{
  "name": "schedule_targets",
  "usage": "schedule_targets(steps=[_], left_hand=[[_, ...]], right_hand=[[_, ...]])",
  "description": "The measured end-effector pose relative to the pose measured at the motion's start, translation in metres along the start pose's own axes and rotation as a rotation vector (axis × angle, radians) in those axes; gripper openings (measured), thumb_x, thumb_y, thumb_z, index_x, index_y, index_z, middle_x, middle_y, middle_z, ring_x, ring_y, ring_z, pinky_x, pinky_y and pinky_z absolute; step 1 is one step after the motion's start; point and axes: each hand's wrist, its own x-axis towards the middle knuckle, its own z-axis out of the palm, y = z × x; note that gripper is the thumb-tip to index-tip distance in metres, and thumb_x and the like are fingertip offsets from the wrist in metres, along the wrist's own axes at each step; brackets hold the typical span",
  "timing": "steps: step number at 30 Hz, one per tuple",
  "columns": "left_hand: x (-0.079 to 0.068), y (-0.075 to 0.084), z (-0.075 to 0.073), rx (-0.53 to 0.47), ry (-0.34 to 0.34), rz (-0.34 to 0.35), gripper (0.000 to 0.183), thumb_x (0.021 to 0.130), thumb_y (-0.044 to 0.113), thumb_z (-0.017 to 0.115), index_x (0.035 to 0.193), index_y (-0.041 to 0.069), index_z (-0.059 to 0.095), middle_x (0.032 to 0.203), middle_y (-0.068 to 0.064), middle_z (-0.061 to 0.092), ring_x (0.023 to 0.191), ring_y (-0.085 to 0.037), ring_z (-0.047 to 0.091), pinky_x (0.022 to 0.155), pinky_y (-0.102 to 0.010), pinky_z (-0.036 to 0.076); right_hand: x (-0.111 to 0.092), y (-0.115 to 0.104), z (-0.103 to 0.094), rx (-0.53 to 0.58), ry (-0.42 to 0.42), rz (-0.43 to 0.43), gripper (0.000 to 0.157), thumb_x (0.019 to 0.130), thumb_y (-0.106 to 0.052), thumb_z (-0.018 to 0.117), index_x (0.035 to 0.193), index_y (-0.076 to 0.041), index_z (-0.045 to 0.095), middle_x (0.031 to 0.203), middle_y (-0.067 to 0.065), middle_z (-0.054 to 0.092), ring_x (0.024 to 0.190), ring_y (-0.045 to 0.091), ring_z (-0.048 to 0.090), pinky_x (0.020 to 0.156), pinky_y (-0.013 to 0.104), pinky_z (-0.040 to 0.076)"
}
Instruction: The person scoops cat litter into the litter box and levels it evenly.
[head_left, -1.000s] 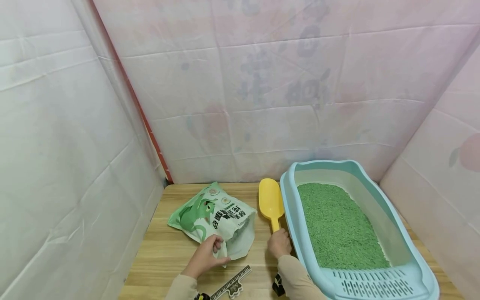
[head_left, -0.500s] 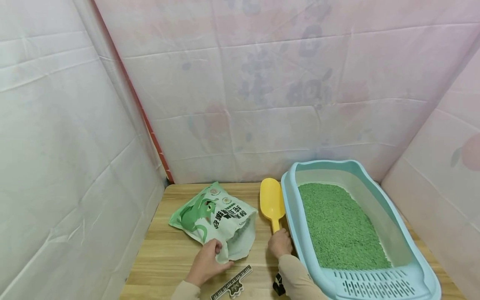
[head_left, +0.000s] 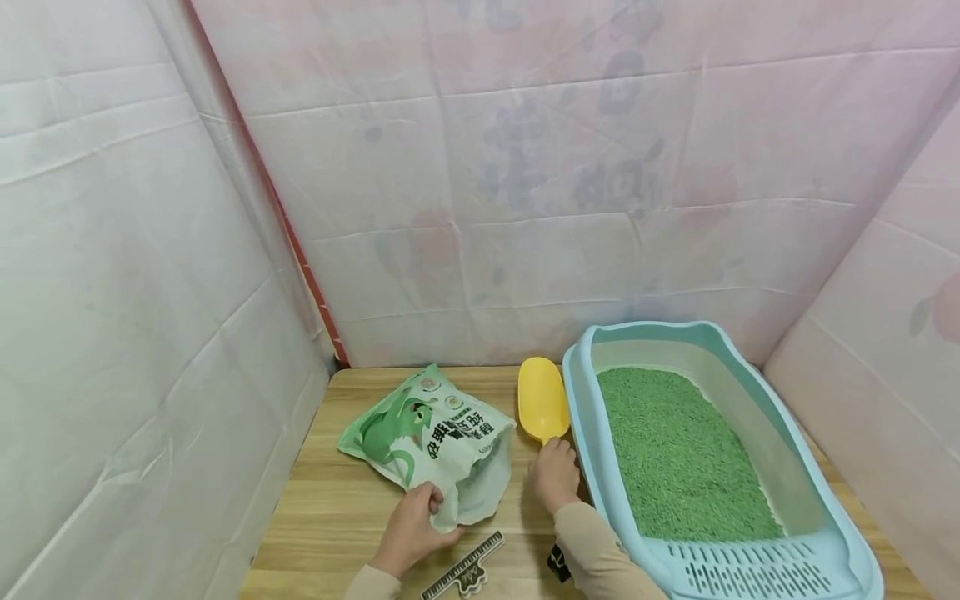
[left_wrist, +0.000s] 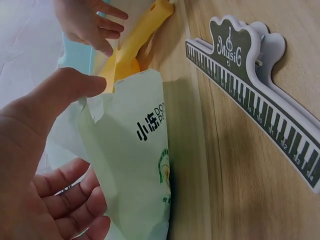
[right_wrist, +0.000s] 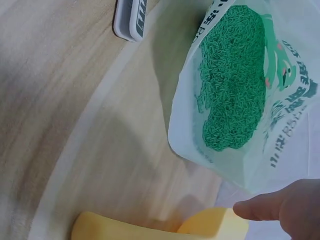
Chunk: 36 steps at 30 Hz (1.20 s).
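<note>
A green-and-white bag (head_left: 442, 429) of green pellets lies on its side, mouth toward me. My left hand (head_left: 411, 527) holds the mouth's near-left edge, thumb hooked at the rim and fingers curled beside it, as the left wrist view shows. Green pellets (right_wrist: 235, 80) are visible inside the bag in the right wrist view. A yellow scoop (head_left: 542, 398) lies between the bag and the blue litter box. Over the scoop's handle (left_wrist: 145, 30) hovers my right hand (head_left: 557, 475), its fingers loosely extended and not wrapped around it.
The blue litter box (head_left: 588, 433), with green pellets (head_left: 682, 458) inside, stands close at right. A piano-pattern music clip (head_left: 465, 568) lies on the wooden table (head_left: 315, 517) in front of the bag. Fabric walls (head_left: 465, 208) enclose the back and sides.
My right hand has left its place low on the scoop's handle and shifted forward toward the scoop's neck. My left hand has moved slightly nearer me, opening the bag's mouth a little wider.
</note>
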Motion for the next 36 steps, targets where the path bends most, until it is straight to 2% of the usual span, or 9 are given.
schedule_targets(steps=[5, 10, 14, 18, 21, 24, 30, 32, 36], left_hand=[[-0.003, -0.003, -0.003, -0.041, -0.037, -0.008, 0.044, 0.061, 0.031, 0.087, 0.085, 0.011, 0.056, 0.078, 0.003, 0.054, 0.071, 0.000, 0.044, 0.063, -0.019, 0.044], [-0.008, -0.006, -0.009, -0.051, -0.048, 0.008, 0.033, 0.060, 0.023, 0.083, 0.081, 0.009, 0.062, 0.077, 0.003, 0.058, 0.071, -0.002, 0.048, 0.064, -0.020, 0.045], [-0.011, -0.010, -0.014, -0.036, -0.086, -0.009, 0.027, 0.059, 0.018, 0.078, 0.080, 0.006, 0.068, 0.075, 0.003, 0.062, 0.068, -0.002, 0.052, 0.063, -0.019, 0.047], [-0.012, -0.012, -0.018, -0.021, -0.117, -0.018, 0.019, 0.061, 0.015, 0.075, 0.076, 0.006, 0.069, 0.070, 0.003, 0.060, 0.062, 0.001, 0.045, 0.058, -0.018, 0.043], [-0.012, -0.014, -0.020, 0.000, -0.117, -0.014, 0.009, 0.062, 0.012, 0.071, 0.066, 0.008, 0.065, 0.063, 0.006, 0.054, 0.058, 0.003, 0.038, 0.054, -0.016, 0.037], [-0.011, -0.018, -0.022, 0.018, -0.114, -0.018, 0.012, 0.062, 0.008, 0.067, 0.056, 0.010, 0.057, 0.057, 0.010, 0.046, 0.054, 0.004, 0.032, 0.050, -0.015, 0.031], [-0.014, -0.032, -0.030, 0.024, -0.146, -0.073, 0.019, 0.064, 0.005, 0.067, 0.054, 0.011, 0.052, 0.055, 0.010, 0.042, 0.052, 0.002, 0.031, 0.049, -0.016, 0.029], [-0.015, -0.037, -0.034, 0.021, -0.153, -0.091, 0.018, 0.064, 0.004, 0.068, 0.056, 0.010, 0.053, 0.056, 0.010, 0.043, 0.052, 0.001, 0.031, 0.050, -0.016, 0.029], [-0.016, -0.048, -0.039, -0.009, -0.159, -0.106, 0.016, 0.062, 0.002, 0.069, 0.059, 0.009, 0.055, 0.057, 0.008, 0.043, 0.053, 0.001, 0.031, 0.050, -0.017, 0.028]], right_hand=[[0.004, -0.003, -0.003, 0.011, -0.049, -0.025, 0.033, 0.087, -0.015, 0.066, 0.101, 0.013, 0.053, 0.090, 0.023, 0.053, 0.079, 0.032, 0.053, 0.060, 0.043, 0.050], [0.012, -0.007, -0.003, 0.039, -0.061, -0.109, 0.029, 0.085, -0.014, 0.069, 0.098, 0.010, 0.057, 0.088, 0.023, 0.058, 0.076, 0.033, 0.058, 0.061, 0.045, 0.051], [0.019, -0.010, -0.003, 0.077, -0.082, -0.193, 0.029, 0.085, -0.008, 0.065, 0.110, 0.006, 0.058, 0.093, 0.023, 0.062, 0.078, 0.035, 0.063, 0.068, 0.047, 0.053], [0.028, -0.010, -0.002, 0.133, -0.126, -0.260, 0.039, 0.086, -0.001, 0.063, 0.125, -0.003, 0.056, 0.099, 0.022, 0.064, 0.081, 0.033, 0.064, 0.069, 0.045, 0.053], [0.036, -0.009, 0.002, 0.165, -0.149, -0.295, 0.045, 0.085, 0.003, 0.062, 0.128, -0.007, 0.055, 0.097, 0.021, 0.064, 0.079, 0.030, 0.063, 0.068, 0.043, 0.052], [0.042, -0.008, 0.005, 0.178, -0.165, -0.322, 0.048, 0.083, 0.007, 0.062, 0.128, -0.007, 0.055, 0.093, 0.020, 0.064, 0.078, 0.028, 0.060, 0.068, 0.041, 0.051], [0.048, -0.007, 0.009, 0.255, -0.266, -0.332, 0.043, 0.079, 0.013, 0.058, 0.118, -0.004, 0.061, 0.094, 0.022, 0.066, 0.083, 0.031, 0.062, 0.072, 0.041, 0.052], [0.047, -0.006, 0.011, 0.321, -0.316, -0.322, 0.040, 0.077, 0.015, 0.056, 0.113, -0.002, 0.063, 0.097, 0.023, 0.067, 0.088, 0.032, 0.064, 0.074, 0.040, 0.053], [0.044, -0.004, 0.017, 0.485, -0.380, -0.240, 0.032, 0.080, 0.015, 0.054, 0.103, -0.002, 0.066, 0.097, 0.020, 0.068, 0.090, 0.031, 0.064, 0.072, 0.035, 0.053]])
